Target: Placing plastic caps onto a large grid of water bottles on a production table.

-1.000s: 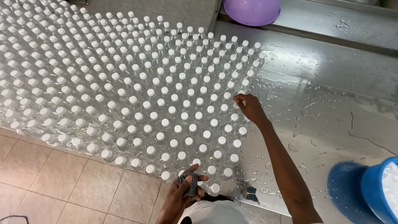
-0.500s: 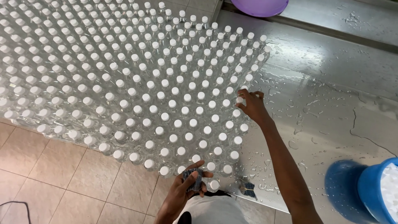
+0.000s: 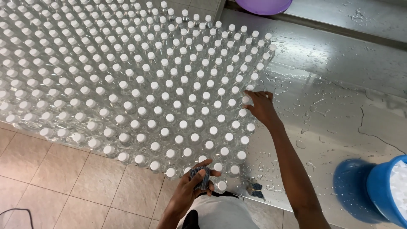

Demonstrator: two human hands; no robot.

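Right hand point(image 3: 263, 107) fingers spread on capped bottle point(image 3: 246, 100) at right edge of bottle block point(image 3: 140, 80). Left hand point(image 3: 193, 182) pinches dark cloth point(image 3: 202, 177) at near edge. All visible bottles capped; wet steel table point(image 3: 339, 97).

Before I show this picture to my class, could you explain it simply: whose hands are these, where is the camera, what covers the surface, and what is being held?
There is no machine here. The view comes from a camera worn on a person's head, looking down, so both arms belong to that person. The wet metal table carries a big block of clear plastic bottles with white caps, standing upright in close rows. The right hand reaches out and touches a cap at the block's right edge. The left hand, near the body, grips a small dark patterned object; what it is cannot be told. A similar dark bit lies on the table's near edge. At the top is part of a purple basin, and at lower right a blue bucket holding something white. Below the table is a tiled floor.
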